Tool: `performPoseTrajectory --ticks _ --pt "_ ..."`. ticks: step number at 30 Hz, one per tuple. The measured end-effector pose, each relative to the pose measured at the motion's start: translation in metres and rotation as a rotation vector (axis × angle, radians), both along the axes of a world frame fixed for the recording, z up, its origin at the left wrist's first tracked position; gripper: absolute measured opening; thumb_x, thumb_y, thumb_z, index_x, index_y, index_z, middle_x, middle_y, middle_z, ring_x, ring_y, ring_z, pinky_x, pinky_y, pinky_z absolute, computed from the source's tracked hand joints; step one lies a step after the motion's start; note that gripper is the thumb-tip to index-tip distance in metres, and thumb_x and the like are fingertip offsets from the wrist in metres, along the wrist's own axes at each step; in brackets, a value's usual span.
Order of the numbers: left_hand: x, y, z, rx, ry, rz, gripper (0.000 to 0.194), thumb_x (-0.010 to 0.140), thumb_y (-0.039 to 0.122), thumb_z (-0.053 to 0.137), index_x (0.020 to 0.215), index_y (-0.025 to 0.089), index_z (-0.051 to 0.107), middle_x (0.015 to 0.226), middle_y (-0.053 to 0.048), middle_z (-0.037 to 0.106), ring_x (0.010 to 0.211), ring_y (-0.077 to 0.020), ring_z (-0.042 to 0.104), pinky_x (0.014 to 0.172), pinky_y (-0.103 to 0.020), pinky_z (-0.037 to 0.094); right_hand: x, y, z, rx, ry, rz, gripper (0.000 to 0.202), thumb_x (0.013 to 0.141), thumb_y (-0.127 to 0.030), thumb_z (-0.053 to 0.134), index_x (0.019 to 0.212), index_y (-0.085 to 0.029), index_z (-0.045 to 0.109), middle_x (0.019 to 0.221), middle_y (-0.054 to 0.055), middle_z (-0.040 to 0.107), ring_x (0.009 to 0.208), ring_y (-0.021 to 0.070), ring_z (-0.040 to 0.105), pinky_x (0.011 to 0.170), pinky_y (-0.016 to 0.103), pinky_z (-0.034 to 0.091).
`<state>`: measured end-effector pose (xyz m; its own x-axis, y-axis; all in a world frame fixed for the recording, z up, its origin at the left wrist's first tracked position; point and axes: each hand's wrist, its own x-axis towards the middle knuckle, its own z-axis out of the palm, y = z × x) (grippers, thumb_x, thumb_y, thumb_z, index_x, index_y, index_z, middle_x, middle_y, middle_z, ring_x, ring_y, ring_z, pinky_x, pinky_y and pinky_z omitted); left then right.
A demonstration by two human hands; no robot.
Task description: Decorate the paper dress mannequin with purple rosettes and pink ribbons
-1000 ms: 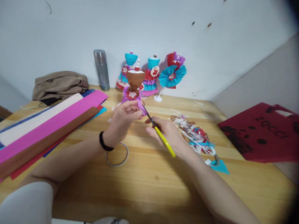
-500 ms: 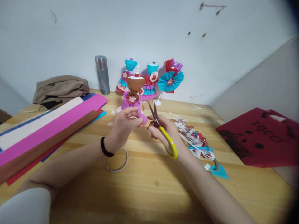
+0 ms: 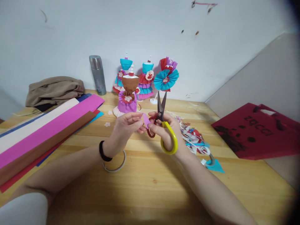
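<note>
Between my hands is a small piece of purple paper (image 3: pixel 146 120). My left hand (image 3: pixel 126 128), with a black band at the wrist, pinches its left end. The thumb and fingertips of my right hand (image 3: pixel 167 129) touch its right end. Scissors (image 3: pixel 170 136) with yellow and dark red handles also sit in my right hand, their dark blades parted and pointing away from me. Just beyond my left hand stands a miniature dress form (image 3: pixel 130 84) in a brown top and purple skirt, with a flower at the waist.
Behind stand several more decorated dress forms (image 3: pixel 146 78) and a steel flask (image 3: pixel 97 75). Long coloured paper sheets (image 3: pixel 51 125) and a brown cloth (image 3: pixel 55 90) lie left. A tape roll (image 3: pixel 114 170) is in front; paper scraps (image 3: pixel 193 137) and a red bag (image 3: pixel 253 131) are right.
My right hand has come to the purple paper and now touches it too. The scissors have turned more upright, blades wider apart. The whole view has shifted slightly.
</note>
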<state>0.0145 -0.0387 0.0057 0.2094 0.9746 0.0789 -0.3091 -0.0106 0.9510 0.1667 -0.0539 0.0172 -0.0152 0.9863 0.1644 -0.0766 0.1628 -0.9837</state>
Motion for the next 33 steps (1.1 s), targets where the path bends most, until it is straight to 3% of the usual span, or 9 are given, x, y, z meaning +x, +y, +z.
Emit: performPoseTrajectory --ticks 3,7,9,11,15,19,23,28,33 --pt "-0.001 0.003 -0.005 0.118 0.134 0.101 0.02 0.077 0.024 0.068 0.093 0.014 0.063 0.062 0.002 0.064 0.053 -0.0106 0.061 0.053 -0.023 0.05 0.0 0.001 0.006 -0.058 0.087 -0.012 0.041 0.057 -0.026 0.078 0.094 -0.019 0.061 0.058 -0.008 0.051 0.043 0.0076 0.048 0.043 0.022 0.04" --pt "-0.002 0.007 -0.011 0.608 0.37 0.254 0.02 0.071 0.015 0.07 0.09 0.019 0.069 0.081 -0.002 0.068 0.07 -0.0125 0.062 0.061 -0.024 0.05 0.0 0.003 0.006 -0.133 0.186 0.037 0.049 0.054 -0.027 0.079 0.1 -0.018 0.062 0.054 -0.01 0.05 0.042 0.007 0.048 0.044 0.021 0.04" --pt "-0.003 0.007 -0.009 0.754 0.47 0.258 0.018 0.072 0.015 0.072 0.089 0.022 0.072 0.089 -0.004 0.07 0.082 -0.0166 0.064 0.071 -0.029 0.052 -0.001 0.002 0.004 -0.153 0.183 0.068 0.05 0.055 -0.028 0.08 0.1 -0.017 0.062 0.052 -0.01 0.05 0.042 0.0076 0.048 0.044 0.022 0.041" --pt "-0.004 0.006 -0.005 0.772 0.519 0.224 0.01 0.077 0.018 0.071 0.084 0.024 0.074 0.091 -0.006 0.072 0.089 -0.0196 0.065 0.081 -0.033 0.051 -0.001 0.0 0.003 -0.16 0.156 0.089 0.048 0.055 -0.03 0.082 0.098 -0.017 0.062 0.051 -0.01 0.049 0.042 0.0079 0.047 0.043 0.022 0.041" --pt "-0.009 0.008 0.004 0.64 0.459 0.133 0.009 0.078 0.02 0.07 0.072 0.025 0.074 0.083 -0.004 0.073 0.084 -0.0192 0.066 0.082 -0.033 0.05 0.0 -0.003 0.005 -0.141 0.09 0.117 0.043 0.06 -0.037 0.081 0.093 -0.018 0.06 0.052 -0.009 0.05 0.043 0.0092 0.049 0.043 0.023 0.042" --pt "-0.015 0.016 0.011 0.233 0.201 0.026 0.009 0.073 0.025 0.074 0.069 0.018 0.072 0.07 -0.003 0.07 0.066 -0.014 0.063 0.068 -0.027 0.051 0.007 0.0 0.005 -0.038 0.012 0.032 0.04 0.068 -0.041 0.076 0.095 -0.018 0.059 0.058 -0.006 0.055 0.043 0.0098 0.05 0.043 0.025 0.041" --pt "-0.021 0.02 0.014 -0.077 -0.018 -0.113 0.017 0.072 0.028 0.075 0.07 0.012 0.071 0.071 -0.006 0.07 0.065 -0.0127 0.065 0.067 -0.025 0.054 0.01 0.004 0.002 0.033 -0.098 -0.014 0.04 0.069 -0.041 0.077 0.096 -0.018 0.059 0.065 -0.004 0.057 0.049 0.0097 0.05 0.047 0.026 0.04" --pt "-0.02 0.015 0.017 -0.157 -0.089 -0.164 0.015 0.072 0.025 0.076 0.07 0.011 0.071 0.07 -0.006 0.07 0.065 -0.0118 0.066 0.067 -0.023 0.054 0.003 0.007 -0.007 0.07 -0.155 0.078 0.051 0.061 -0.04 0.085 0.1 -0.02 0.058 0.081 0.001 0.066 0.073 0.0153 0.062 0.069 0.03 0.051" --pt "-0.015 0.01 0.019 -0.099 -0.041 -0.106 0.013 0.069 0.022 0.076 0.065 0.012 0.069 0.065 -0.004 0.069 0.061 -0.0111 0.064 0.064 -0.022 0.052 -0.002 0.007 -0.013 0.005 -0.109 0.175 0.061 0.06 -0.036 0.085 0.112 -0.019 0.057 0.077 -0.002 0.061 0.069 0.0143 0.06 0.062 0.028 0.05"
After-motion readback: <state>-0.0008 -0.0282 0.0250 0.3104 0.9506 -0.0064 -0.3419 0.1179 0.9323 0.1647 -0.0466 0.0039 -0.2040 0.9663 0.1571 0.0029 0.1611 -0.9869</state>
